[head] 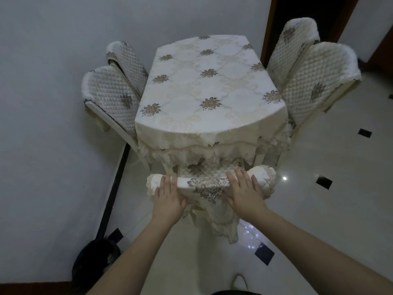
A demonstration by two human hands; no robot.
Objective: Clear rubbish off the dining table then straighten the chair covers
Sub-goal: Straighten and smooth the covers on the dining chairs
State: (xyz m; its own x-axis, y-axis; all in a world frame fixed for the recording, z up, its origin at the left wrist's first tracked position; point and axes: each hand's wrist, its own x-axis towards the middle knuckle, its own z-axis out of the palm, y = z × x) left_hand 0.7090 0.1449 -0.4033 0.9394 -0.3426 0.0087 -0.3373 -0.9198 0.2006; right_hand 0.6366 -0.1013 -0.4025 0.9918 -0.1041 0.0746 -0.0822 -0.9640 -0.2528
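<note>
The tabletop looks free of rubbish (dim light), so straightening is in hand: left hand and right hand press flat, ungripping, on the near chair cover just before it; next, tug its hem level.

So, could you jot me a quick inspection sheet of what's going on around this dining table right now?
Surface: dining table under a cream floral tablecloth; no rubbish seen on it.
Job's things: near chair cover draped over the chair back, bunched and hanging crooked below; four quilted side chair covers, two on the left and two on the right, look seated.
Clutter: dark bin on the floor at lower left, contents unclear.
Grippers: left hand and right hand both laid flat, fingers spread, on the near chair cover's top edge.
Cables: nothing seen.
Surroundings: white wall, glossy tiled floor with black insets, dark doorway at upper right.
</note>
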